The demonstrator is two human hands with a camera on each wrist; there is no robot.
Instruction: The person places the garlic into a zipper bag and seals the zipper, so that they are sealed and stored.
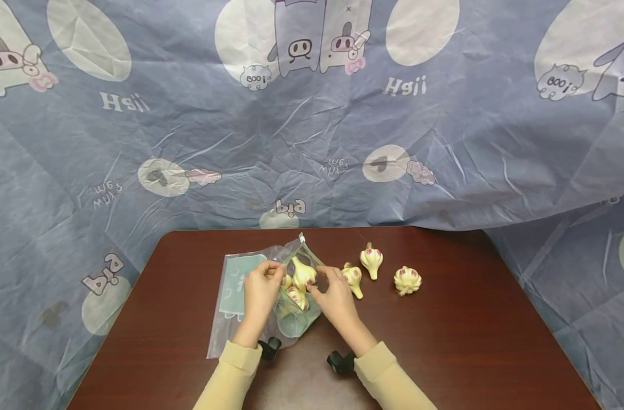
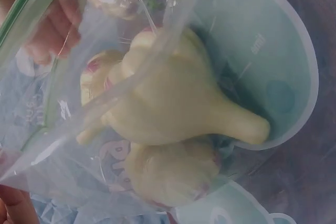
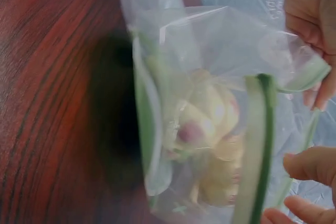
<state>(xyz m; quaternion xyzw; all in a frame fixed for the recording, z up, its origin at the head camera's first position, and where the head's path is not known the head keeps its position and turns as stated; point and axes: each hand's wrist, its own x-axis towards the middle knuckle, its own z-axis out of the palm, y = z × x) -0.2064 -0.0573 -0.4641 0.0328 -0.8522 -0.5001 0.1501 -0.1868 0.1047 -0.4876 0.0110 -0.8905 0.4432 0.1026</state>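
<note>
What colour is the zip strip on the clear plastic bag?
Green; the clear plastic bag's zip strip shows best in the right wrist view.

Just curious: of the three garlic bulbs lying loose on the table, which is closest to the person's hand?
The leftmost loose garlic bulb, right beside the right hand; the other two lie farther right.

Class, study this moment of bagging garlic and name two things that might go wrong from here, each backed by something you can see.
1. The clear zip-top plastic bag is already bulging with pale purple-streaked garlic bulbs; one pokes out at the mouth, so it may roll out or block the green seal.
2. The left hand and right hand pinch only the bag's thin rim; the film might slip free or stretch.
</note>
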